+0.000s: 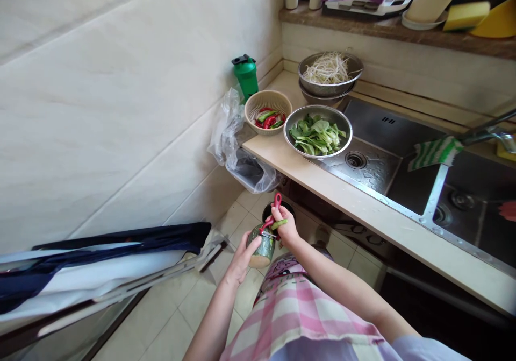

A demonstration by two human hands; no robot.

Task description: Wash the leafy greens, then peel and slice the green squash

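In the head view, my left hand (241, 260) is wrapped around the side of a chunk of green-skinned squash (264, 252), whose pale orange cut face points down toward me. My right hand (287, 225) grips a red-handled peeler (277, 200), its blade lying against the top of the squash skin. A strip of green peel (279, 224) hangs at the peeler, next to my right fingers. Both hands are in front of the pink checked apron (298, 307), over the floor. Behind the right hand a dark round container (266, 211) shows in part.
On the counter (278, 155) stand a bowl of leafy greens (318, 135), a basket of red and green peppers (268, 100), a bowl of bean sprouts (328, 70) and a green shaker bottle (245, 76). A plastic-lined bin (258, 175) hangs at the counter's end. The sink (373, 162) lies right.
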